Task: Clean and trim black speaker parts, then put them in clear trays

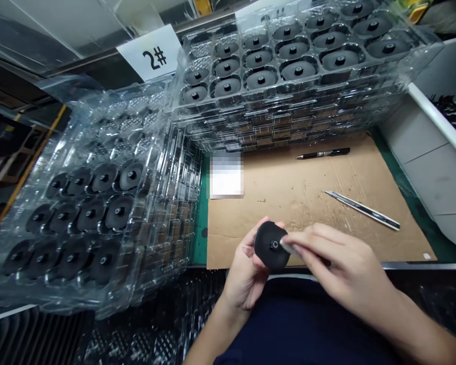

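My left hand [247,268] is clamped around a black disc [269,245], holding it just above the near edge of a cardboard sheet [319,213]. My right hand [338,263], fingers together, pinches a small pale strip [289,248] against the disc's face beside its hub. A utility knife [365,210] and pen [323,153] lie on the cardboard. Stacked clear plastic trays [289,76] of similar discs sit beyond.

One left hand [243,268] and one right hand [345,268] are in view, with one black disc [269,246] between them and one small white pad [289,248] at the right hand. There are two stacks of clear plastic trays: the left stack [144,116] shows twelve black discs [104,177], the right stack [289,111] about eighteen black discs [298,71]. Also one marker pen [323,153], one snap-off knife [363,210], one cardboard sheet [300,187], one blurred white paper [226,175], one 2# sign [150,53]
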The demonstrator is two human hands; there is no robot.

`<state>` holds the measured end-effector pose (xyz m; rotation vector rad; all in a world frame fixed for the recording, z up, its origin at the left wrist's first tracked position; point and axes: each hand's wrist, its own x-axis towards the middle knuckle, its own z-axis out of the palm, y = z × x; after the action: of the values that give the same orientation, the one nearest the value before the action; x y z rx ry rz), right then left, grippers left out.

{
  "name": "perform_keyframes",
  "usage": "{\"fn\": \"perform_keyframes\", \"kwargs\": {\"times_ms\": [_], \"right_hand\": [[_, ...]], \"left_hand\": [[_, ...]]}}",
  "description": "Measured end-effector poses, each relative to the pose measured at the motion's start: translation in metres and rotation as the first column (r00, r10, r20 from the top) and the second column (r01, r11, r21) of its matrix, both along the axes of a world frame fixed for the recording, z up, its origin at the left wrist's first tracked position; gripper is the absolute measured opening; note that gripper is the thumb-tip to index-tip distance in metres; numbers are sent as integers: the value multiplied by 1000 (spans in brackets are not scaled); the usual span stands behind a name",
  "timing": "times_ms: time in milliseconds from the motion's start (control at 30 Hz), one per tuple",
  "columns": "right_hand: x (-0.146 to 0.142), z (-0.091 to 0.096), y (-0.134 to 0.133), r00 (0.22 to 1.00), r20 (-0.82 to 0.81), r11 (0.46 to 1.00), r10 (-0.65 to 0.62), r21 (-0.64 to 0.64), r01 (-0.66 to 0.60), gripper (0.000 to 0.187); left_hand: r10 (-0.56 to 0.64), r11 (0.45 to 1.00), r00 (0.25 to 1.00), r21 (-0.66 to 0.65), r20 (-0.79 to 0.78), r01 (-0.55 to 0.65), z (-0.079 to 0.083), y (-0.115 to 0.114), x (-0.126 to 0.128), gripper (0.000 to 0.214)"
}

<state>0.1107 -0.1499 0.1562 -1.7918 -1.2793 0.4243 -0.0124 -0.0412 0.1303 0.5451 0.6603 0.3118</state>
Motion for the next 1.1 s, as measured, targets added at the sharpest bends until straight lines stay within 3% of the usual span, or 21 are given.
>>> {"fn": "perform_keyframes", "kwargs": {"times_ms": [67, 133, 200, 333, 400, 533, 700, 967, 1033, 1100], "right_hand": [[4, -1, 5, 989, 137, 996, -62, 77, 52, 28], [9, -4, 15, 980, 197, 980, 13, 192, -52, 28], [16, -11, 24, 986, 133, 964, 101, 233, -130, 27], [30, -48, 31, 994, -47, 995, -100, -11, 100, 25], [32, -73, 30, 993, -17, 987, -114, -117, 111, 23], [29, -105, 19, 991, 55, 981, -122, -145, 129, 29], [22, -97, 8, 976, 22, 969, -217, -115, 218, 28], [0, -93, 9, 989, -100, 989, -108, -116, 96, 24], [-2, -96, 8, 990, -104, 989, -100, -119, 88, 25], [0, -98, 6, 989, -103, 989, -106, -116, 94, 25]], "left_hand": [[-14, 999, 1000, -49, 11, 15, -2, -2, 0, 60], [-47, 991, 997, -124, 53, 54, -5, -4, -2, 55], [-80, 979, 992, -177, 99, 97, -6, -4, -6, 51], [-118, 957, 976, -242, 185, 161, -7, -3, -17, 61], [-108, 947, 968, -272, 229, 170, -7, -2, -20, 61], [-89, 939, 955, -295, 282, 175, -6, -2, -19, 56], [-126, 917, 948, -330, 294, 224, -7, -1, -17, 61], [-157, 904, 942, -341, 295, 258, -12, 2, -16, 64], [-151, 947, 960, -244, 234, 209, -12, 1, -16, 65], [-105, 994, 986, 46, 133, 100, -13, 1, -17, 65]]}}
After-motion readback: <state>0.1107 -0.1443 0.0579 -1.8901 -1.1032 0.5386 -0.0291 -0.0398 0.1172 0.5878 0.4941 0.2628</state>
